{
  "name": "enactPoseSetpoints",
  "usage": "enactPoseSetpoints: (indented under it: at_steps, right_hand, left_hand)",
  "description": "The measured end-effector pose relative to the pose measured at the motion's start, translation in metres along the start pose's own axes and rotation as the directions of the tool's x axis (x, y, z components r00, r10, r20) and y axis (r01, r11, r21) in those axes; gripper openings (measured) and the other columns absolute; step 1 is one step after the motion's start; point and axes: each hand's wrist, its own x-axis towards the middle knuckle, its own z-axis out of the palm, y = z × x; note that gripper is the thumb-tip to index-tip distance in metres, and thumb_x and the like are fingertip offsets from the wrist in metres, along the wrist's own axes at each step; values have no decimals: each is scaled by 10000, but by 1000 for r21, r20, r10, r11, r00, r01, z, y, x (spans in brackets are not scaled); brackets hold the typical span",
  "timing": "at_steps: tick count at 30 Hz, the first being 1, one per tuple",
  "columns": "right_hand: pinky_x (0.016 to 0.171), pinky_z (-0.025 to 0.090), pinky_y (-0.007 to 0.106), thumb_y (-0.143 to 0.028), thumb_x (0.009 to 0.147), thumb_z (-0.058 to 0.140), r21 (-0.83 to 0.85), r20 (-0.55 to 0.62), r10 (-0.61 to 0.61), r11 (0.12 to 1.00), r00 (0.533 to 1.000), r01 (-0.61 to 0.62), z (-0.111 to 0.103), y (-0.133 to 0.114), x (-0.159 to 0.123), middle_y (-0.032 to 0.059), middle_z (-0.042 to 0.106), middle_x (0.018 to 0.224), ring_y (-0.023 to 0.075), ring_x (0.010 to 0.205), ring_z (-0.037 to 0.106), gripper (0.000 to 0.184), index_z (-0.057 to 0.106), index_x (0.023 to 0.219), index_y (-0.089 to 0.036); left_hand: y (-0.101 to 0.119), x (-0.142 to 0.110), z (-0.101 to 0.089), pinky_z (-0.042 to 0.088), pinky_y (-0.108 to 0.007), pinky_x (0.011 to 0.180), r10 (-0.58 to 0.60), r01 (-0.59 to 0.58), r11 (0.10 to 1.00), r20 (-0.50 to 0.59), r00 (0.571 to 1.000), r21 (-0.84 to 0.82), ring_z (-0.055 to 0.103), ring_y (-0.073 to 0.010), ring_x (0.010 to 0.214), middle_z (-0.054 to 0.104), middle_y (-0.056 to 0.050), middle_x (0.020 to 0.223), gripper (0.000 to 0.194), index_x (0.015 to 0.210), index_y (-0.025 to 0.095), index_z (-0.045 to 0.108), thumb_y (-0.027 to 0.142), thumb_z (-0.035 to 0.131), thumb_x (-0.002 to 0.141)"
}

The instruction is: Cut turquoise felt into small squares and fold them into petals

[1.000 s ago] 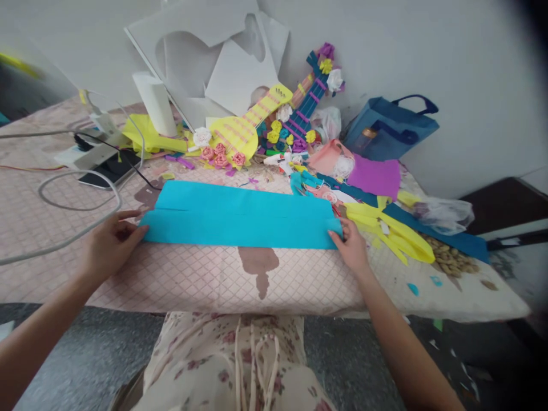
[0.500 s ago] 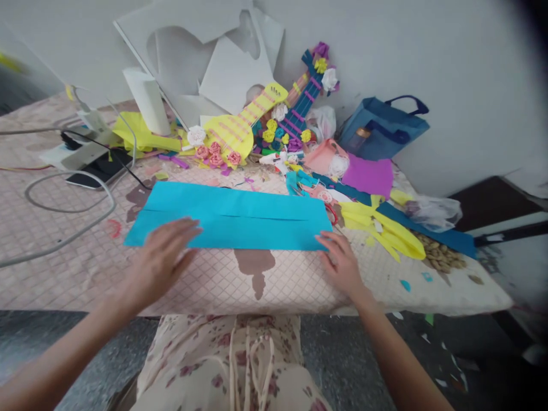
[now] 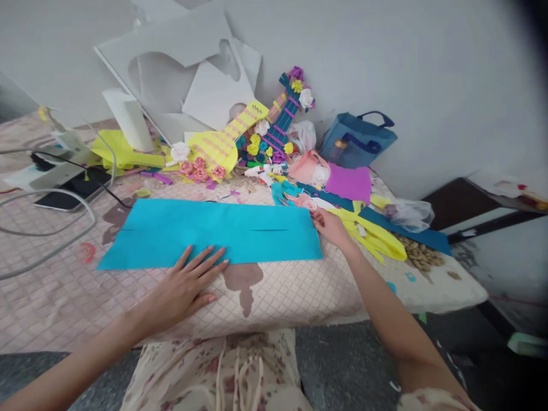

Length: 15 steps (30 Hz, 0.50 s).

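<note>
A long turquoise felt sheet (image 3: 214, 231) lies flat on the pink quilted table cover (image 3: 278, 291), with a fold line running along its length. My left hand (image 3: 188, 282) rests palm down with fingers spread on the sheet's near edge, left of the middle. My right hand (image 3: 329, 225) sits at the sheet's far right corner, beside yellow felt strips (image 3: 372, 237); its fingers are curled and partly hidden, and I cannot tell whether they hold anything.
Felt guitars, one yellow (image 3: 218, 145) and one blue (image 3: 282, 117), lean at the back among paper roses. White cut boards (image 3: 171, 63) stand against the wall. A blue bag (image 3: 357, 142), purple felt (image 3: 349, 182), peanuts (image 3: 422, 257), a phone (image 3: 64, 197) and cables (image 3: 51, 240) lie around.
My left hand slid from the sheet's left end to its near edge by the middle. My right hand moved from the near right corner up to the far right corner. The sheet lies flatter.
</note>
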Motion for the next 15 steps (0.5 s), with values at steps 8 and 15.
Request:
enactPoseSetpoints:
  at_steps: [8,15]
  right_hand:
    - [571,308,252,-214,763,515,-143,137,39,990,990,-19,-1,-2,27,45,638,645,167,623,550,138,576,643,-182]
    - [558,288,255,-312,828,476,-193,150,56,981,987,-26,0,-6,27,65,667,727,179,677,562,233,617,693,-185]
  left_hand:
    - [-22,25,-19,234,-471,1086,-148,144,987,-46,988,-74,410,-248,1277,464,-70,1393,457,1355,227,413,417,326,949]
    - [-90,86,-30,387,-452,916,-316,316,949,-94,944,-20,467,-313,1171,550,-151,1265,391,1241,109,504,278,323,939]
